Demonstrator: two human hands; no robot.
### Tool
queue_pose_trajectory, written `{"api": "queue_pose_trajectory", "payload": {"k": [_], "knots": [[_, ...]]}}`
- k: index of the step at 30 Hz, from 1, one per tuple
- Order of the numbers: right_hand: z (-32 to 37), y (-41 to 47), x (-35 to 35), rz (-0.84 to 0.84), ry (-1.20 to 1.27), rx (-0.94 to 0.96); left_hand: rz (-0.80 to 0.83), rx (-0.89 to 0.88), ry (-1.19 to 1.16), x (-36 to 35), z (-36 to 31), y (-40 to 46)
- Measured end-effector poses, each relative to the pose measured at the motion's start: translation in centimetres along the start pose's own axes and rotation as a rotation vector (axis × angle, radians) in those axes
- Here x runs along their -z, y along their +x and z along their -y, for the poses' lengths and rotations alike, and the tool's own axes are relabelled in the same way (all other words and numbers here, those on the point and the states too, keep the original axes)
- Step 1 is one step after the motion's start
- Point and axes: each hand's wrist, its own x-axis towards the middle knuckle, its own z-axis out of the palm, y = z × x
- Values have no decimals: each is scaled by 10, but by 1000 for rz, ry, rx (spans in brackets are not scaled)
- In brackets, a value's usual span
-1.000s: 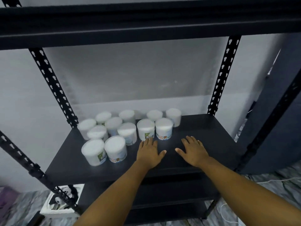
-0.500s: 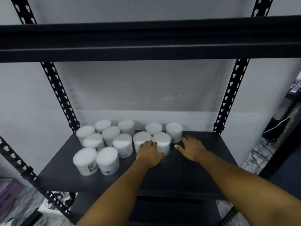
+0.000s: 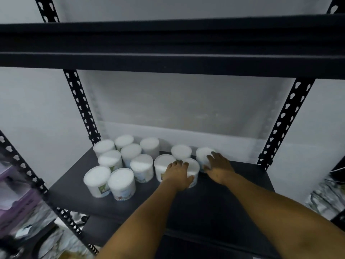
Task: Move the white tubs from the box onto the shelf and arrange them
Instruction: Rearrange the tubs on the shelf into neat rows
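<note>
Tubs (image 3: 141, 170), white and lidded, stand clustered on the left and middle of the dark shelf (image 3: 233, 199), twelve or so in loose rows, all upright. Your left hand (image 3: 178, 175) lies over the two front tubs at the cluster's right end: its fingers (image 3: 176, 163) are laid close together and fairly straight across the lid of one tub (image 3: 163, 163), and its thumb rests against the front of the neighbouring tub (image 3: 194, 168). Your right hand (image 3: 217, 168) reaches just beyond, its fingers (image 3: 211, 157) slightly spread and bent over the side of the rightmost back tub (image 3: 202, 155); whether they truly grip it you cannot tell from this blurred view. Another tub (image 3: 181, 151) stands just past your left fingertips. To the right of your right fingers lies only bare shelf board. Above your fingers runs the upper shelf beam (image 3: 168, 47).
</note>
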Motion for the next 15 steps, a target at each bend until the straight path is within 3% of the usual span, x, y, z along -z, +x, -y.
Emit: {"api": "queue_pose_trajectory", "payload": {"k": [7, 15], "knots": [[-3, 12, -6, 43, -12, 37, -35, -42, 43, -9, 4, 7], [-9, 3, -17, -48, -16, 66, -66, -57, 22, -14, 7, 6]]}}
